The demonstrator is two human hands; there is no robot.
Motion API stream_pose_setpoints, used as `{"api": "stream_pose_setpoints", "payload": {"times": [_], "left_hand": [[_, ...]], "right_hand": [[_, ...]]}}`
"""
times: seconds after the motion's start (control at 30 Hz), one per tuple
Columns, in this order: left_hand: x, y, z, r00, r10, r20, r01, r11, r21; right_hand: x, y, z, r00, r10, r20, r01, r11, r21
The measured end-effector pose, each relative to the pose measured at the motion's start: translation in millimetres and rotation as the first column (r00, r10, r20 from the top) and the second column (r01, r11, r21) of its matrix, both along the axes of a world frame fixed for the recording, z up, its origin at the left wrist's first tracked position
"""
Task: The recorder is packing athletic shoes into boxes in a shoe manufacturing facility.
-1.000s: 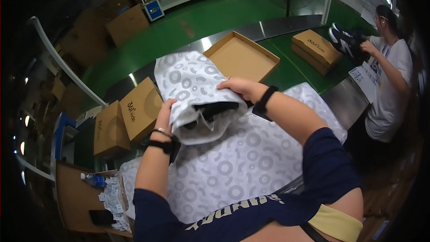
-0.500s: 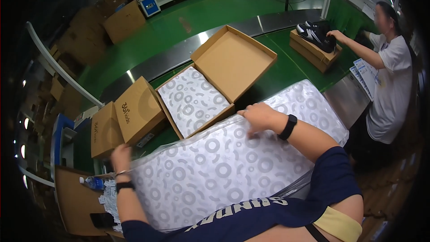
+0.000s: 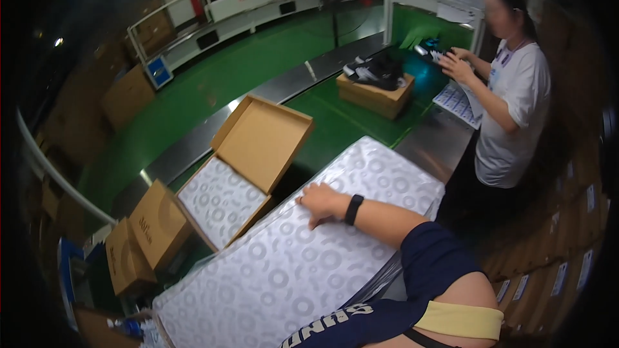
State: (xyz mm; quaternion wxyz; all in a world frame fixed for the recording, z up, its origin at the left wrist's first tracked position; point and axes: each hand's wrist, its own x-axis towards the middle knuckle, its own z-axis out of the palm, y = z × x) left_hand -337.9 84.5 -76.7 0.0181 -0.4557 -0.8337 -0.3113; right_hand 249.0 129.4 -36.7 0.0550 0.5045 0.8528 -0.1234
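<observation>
Reading the clock from the middle of your view, the green table (image 3: 325, 130) stretches from 7 o'clock up past 12 o'clock, and a steel strip (image 3: 291, 82) runs along its far side. At 6 o'clock, in front of your body, lies the big stack (image 3: 290, 251) of white paper with grey rings, and clear film shows along its lower edge. Between 2 and 3 o'clock stands another person (image 3: 516, 103) in a white shirt, who holds a small dark thing (image 3: 431, 53) in both hands; it is too blurred to name.

The open box (image 3: 263, 145) is at 9 o'clock, just beside the stack, with its lid leaning back; ringed paper (image 3: 219, 201) fills the lower part. Two closed boxes (image 3: 158, 227) stand at 8 o'clock, side by side. Between 1 and 2 o'clock, a smaller box (image 3: 374, 100) carries black-and-white shoes (image 3: 380, 73).

Your right hand (image 3: 319, 203) rests on the stack, near the edge facing the open box, with the thumb and the other fingers apart. Your left hand is outside the view, so I cannot tell its state. Your right wrist wears a black band (image 3: 353, 209).
</observation>
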Motion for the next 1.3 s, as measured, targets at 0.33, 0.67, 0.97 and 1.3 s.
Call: {"api": "stream_pose_setpoints", "payload": {"times": [0.33, 0.67, 0.97, 1.3], "left_hand": [[93.8, 93.1, -17.3, 0.933, -0.212, 0.291, 0.084, 0.914, 0.397], [12.5, -9.2, 0.2, 0.902, -0.11, 0.418, -0.188, 0.772, 0.608], [148.1, 20.7, 105.8, 0.726, -0.435, 0.533, 0.151, 0.857, 0.493], [215.6, 141.2, 5.2, -0.126, -0.058, 0.99, 0.438, 0.892, 0.108]], "right_hand": [[12.3, -9.3, -7.2, 0.993, -0.054, -0.103, 0.058, 0.998, 0.033], [8.6, -5.2, -20.6, 0.998, -0.028, -0.058, 0.029, 0.999, 0.017], [14.9, 50.7, -5.3, 0.97, -0.241, -0.026, 0.239, 0.937, 0.255], [-23.2, 94.8, -12.7, 0.89, 0.084, -0.448, -0.155, 0.98, -0.124]]}}
